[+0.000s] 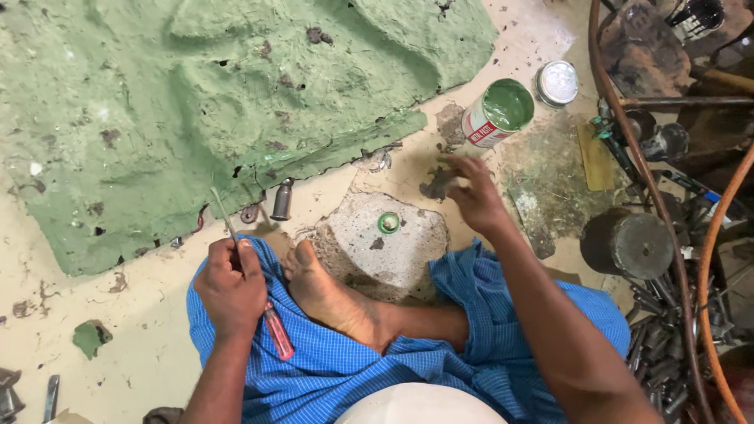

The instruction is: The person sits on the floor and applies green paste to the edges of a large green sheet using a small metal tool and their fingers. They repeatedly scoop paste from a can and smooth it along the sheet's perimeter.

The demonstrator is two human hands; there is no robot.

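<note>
My left hand (232,284) is closed around a screwdriver (276,330) with a red handle; its thin metal shaft points up toward the edge of a large green-painted rough slab (204,110). My right hand (475,196) hovers over the floor with fingers spread, holding nothing, just below an open tin of green paint (499,112). A small green ring-shaped cap (388,223) lies on a patch of bare concrete between my hands. My bare foot (326,294) rests on blue checked cloth.
The tin's round metal lid (557,82) lies to its right. A short metal cylinder (282,200) stands by the slab's edge. At right are a dark heavy cylinder (627,243), an orange hose (711,259) and a heap of metal parts (667,345).
</note>
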